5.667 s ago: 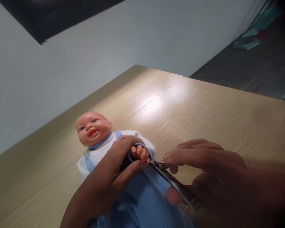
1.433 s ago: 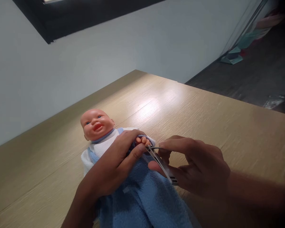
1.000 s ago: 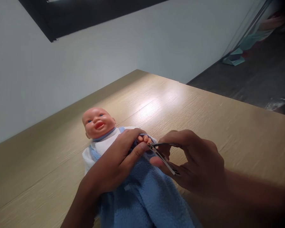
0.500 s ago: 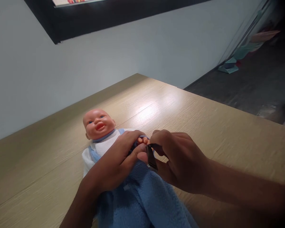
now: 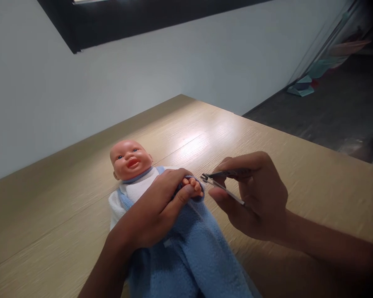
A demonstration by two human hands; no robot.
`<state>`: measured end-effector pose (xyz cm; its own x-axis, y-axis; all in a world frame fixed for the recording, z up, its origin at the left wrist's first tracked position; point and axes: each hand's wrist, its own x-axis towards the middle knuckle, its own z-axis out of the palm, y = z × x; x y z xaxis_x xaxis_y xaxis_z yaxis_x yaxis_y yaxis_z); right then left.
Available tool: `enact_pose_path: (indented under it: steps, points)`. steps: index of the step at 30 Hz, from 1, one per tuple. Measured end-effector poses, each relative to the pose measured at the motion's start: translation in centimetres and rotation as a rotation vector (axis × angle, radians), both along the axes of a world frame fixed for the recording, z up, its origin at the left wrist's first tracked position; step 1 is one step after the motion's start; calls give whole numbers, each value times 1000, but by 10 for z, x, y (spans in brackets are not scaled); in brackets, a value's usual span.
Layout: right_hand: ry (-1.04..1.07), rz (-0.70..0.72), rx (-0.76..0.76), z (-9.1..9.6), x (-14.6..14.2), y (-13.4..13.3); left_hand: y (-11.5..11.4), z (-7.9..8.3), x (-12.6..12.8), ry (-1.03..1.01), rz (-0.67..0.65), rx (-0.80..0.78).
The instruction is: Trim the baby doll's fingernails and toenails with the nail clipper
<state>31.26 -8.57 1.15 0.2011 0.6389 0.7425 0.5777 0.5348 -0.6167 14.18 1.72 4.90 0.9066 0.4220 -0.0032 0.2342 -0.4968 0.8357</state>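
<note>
A baby doll with a bald head lies on its back, dressed in a white and light blue fleecy outfit. My left hand rests across its chest and is closed around the doll's hand, whose small fingers stick out of the blue-edged cuff. To the right, my right hand pinches a metal nail clipper between thumb and index finger. The clipper's lever is spread from its body, and its jaws point at the doll's fingers, a short gap away.
A light wood table carries the doll. Behind it stands a pale wall with a dark frame. Beyond the table's right edge is a dark floor, with teal and pink items by the wall.
My right hand has drawn the nail clipper back to the right, off the doll's fingers, and turned it so its lever shows spread. My left hand keeps its hold.
</note>
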Motion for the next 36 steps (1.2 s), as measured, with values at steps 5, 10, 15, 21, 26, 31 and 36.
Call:
enact_pose_path:
  steps: [5,10,15,21,26,31,36]
  points:
    - [24,36,-33,-1,-3,1,1,-1,0,-8,6,18]
    - [-57,82,-96,0,-4,-2,1,-1,0,-1,-4,37]
    - [-75,98,-114,0,-3,-2,0,0,-1,8,4,38]
    - [-122,69,-120,4,-2,-3,0,0,0,5,-5,46]
    - [-85,69,-133,4,-3,-3,1,-1,0,5,-3,35]
    - [-113,59,-171,10,-2,-1,1,-2,0,2,1,60]
    - [-27,195,-279,21,4,5,2,-3,0,-24,-3,76]
